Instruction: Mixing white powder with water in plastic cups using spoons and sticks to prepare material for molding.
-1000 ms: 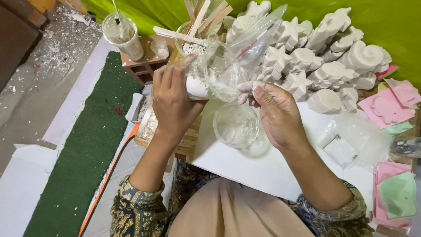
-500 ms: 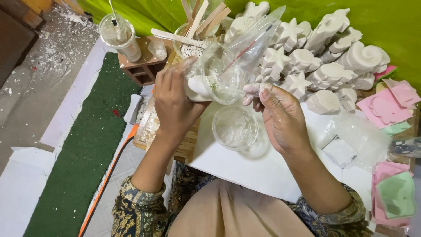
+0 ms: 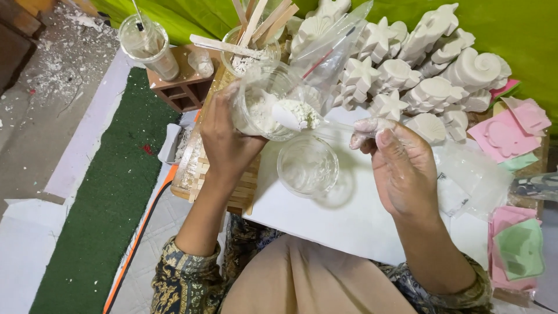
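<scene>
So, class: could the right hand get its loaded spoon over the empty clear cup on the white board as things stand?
Probably yes. The right hand holds the spoon heaped with white powder just above the clear cup, whose open mouth has nothing over it. The left hand holds the powder jar off to the side.

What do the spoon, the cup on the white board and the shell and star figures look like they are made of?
Spoon: clear plastic, apparently; it looks translucent and carries white powder. Cup: clear plastic or glass, since the board shows through it; which one is unclear. Shell and star figures: matte white, probably cast plaster, with dull, chalky surfaces.
</scene>
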